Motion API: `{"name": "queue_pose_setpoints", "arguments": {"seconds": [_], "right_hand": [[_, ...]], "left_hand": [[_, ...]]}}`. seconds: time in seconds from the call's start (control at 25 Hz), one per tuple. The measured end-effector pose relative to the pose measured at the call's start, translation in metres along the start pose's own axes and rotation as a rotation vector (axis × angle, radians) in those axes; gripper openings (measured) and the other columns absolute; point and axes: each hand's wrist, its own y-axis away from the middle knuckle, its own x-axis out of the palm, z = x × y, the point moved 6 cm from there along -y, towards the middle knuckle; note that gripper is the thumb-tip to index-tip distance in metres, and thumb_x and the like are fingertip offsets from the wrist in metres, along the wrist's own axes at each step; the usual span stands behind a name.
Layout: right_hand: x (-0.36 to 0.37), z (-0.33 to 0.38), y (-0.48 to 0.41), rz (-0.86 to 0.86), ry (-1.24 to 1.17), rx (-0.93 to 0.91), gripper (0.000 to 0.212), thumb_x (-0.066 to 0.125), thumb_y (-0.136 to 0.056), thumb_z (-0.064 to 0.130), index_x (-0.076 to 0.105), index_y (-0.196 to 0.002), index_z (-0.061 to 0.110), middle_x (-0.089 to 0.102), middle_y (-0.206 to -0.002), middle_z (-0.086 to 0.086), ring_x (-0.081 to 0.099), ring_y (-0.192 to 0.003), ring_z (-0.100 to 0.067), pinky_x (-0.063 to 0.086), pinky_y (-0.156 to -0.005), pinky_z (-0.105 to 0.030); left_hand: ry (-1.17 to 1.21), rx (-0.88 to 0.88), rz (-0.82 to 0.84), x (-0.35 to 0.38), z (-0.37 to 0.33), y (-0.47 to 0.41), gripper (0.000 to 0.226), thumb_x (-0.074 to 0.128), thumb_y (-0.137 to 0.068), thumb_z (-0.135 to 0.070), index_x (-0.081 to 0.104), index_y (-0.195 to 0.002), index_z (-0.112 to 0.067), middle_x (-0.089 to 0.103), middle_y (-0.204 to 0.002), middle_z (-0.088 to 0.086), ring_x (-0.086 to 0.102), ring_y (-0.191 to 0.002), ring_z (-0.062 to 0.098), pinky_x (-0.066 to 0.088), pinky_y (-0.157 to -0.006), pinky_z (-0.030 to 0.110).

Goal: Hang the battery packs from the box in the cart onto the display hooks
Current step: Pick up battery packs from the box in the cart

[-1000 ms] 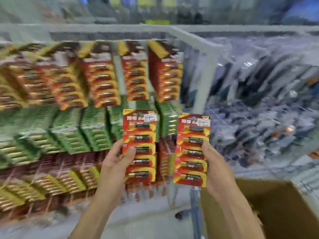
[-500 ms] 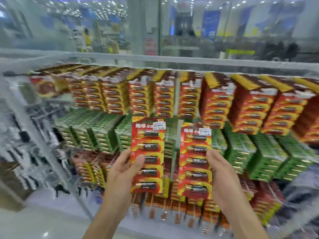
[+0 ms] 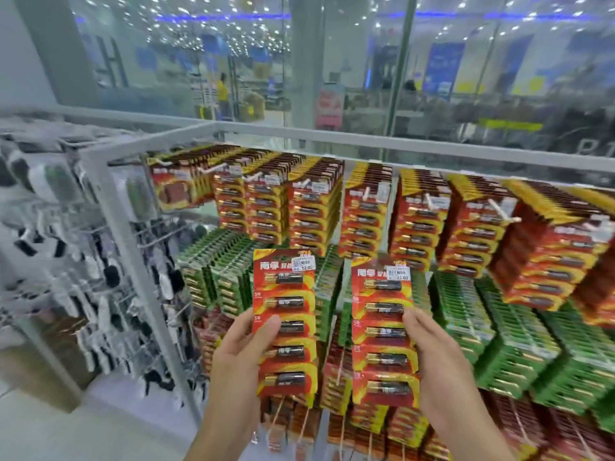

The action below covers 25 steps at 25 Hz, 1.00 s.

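Battery packs [image 3: 284, 324], one gripped in the left hand [image 3: 239, 357], one in the right hand [image 3: 436, 361], had swung from the cart box to face the display [image 3: 382, 141], not yet on its hooks [image 3: 367, 193].

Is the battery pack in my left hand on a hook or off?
Off. The left hand grips the battery pack upright in front of the green packs; no hook passes through its top.

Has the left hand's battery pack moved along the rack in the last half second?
No: the pack still reaches just up to the red row, in front of the green packs.
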Motion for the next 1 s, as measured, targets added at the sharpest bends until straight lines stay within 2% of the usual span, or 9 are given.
{"name": "queue_pose_setpoints", "arguments": {"seconds": [0.2,0.28,0.48,0.64,0.8,0.88,1.0], "right_hand": [[0.023,-0.006,-0.04,0.023,-0.019,0.014,0.033,0.059,-0.099,0.029,0.067,-0.126,0.012,0.079,-0.104,-0.01,0.078,-0.085,-0.03,0.058,-0.069,-0.042],[0.032,-0.008,-0.057,0.048,-0.036,0.025,0.039,0.06,-0.097,0.032,0.064,-0.132,0.014,0.078,-0.109,-0.01,0.078,-0.089,-0.031,0.059,-0.071,-0.044],[0.063,-0.009,-0.083,0.1,-0.022,0.051,0.028,0.058,-0.099,0.029,0.067,-0.121,0.014,0.08,-0.1,-0.01,0.078,-0.085,-0.031,0.057,-0.078,-0.049],[0.079,-0.012,-0.103,0.055,-0.034,0.069,0.034,0.06,-0.096,0.029,0.067,-0.124,0.012,0.078,-0.108,-0.014,0.074,-0.1,-0.039,0.056,-0.086,-0.053],[0.098,-0.016,-0.111,0.059,-0.075,0.072,0.027,0.058,-0.099,0.023,0.068,-0.118,0.009,0.079,-0.103,-0.015,0.078,-0.086,-0.035,0.054,-0.081,-0.049],[0.106,-0.016,-0.112,0.053,-0.089,0.05,0.022,0.056,-0.1,0.021,0.069,-0.114,0.01,0.08,-0.097,-0.012,0.078,-0.079,-0.03,0.053,-0.077,-0.047],[0.113,-0.02,-0.115,0.021,-0.102,0.042,0.023,0.057,-0.1,0.02,0.069,-0.116,0.01,0.08,-0.1,-0.012,0.078,-0.083,-0.031,0.053,-0.078,-0.047]], "left_hand": [[0.018,0.006,-0.032,-0.003,-0.005,-0.034,0.027,0.072,-0.089,-0.029,0.076,-0.114,-0.019,0.079,-0.104,0.015,0.078,-0.088,0.038,0.064,-0.071,0.047],[0.035,0.017,-0.053,-0.007,-0.007,-0.047,0.031,0.07,-0.089,-0.032,0.077,-0.115,-0.015,0.079,-0.105,0.018,0.077,-0.087,0.04,0.065,-0.066,0.046],[0.016,0.069,-0.056,-0.022,-0.033,-0.082,0.027,0.063,-0.092,-0.036,0.083,-0.099,-0.018,0.078,-0.104,0.021,0.076,-0.083,0.041,0.064,-0.067,0.045],[0.022,0.161,-0.082,-0.037,-0.069,-0.121,0.03,0.061,-0.096,-0.036,0.081,-0.106,-0.016,0.077,-0.103,0.022,0.075,-0.079,0.037,0.062,-0.065,0.045],[0.013,0.248,-0.102,-0.054,-0.108,-0.16,0.027,0.061,-0.099,-0.034,0.082,-0.106,-0.019,0.078,-0.107,0.019,0.076,-0.083,0.035,0.064,-0.065,0.043],[0.002,0.268,-0.113,-0.061,-0.124,-0.176,0.026,0.06,-0.101,-0.034,0.084,-0.099,-0.024,0.079,-0.104,0.015,0.077,-0.081,0.032,0.065,-0.065,0.043],[-0.028,0.283,-0.123,-0.069,-0.137,-0.196,0.026,0.059,-0.103,-0.034,0.083,-0.1,-0.024,0.08,-0.102,0.012,0.078,-0.081,0.03,0.065,-0.066,0.043]]}}
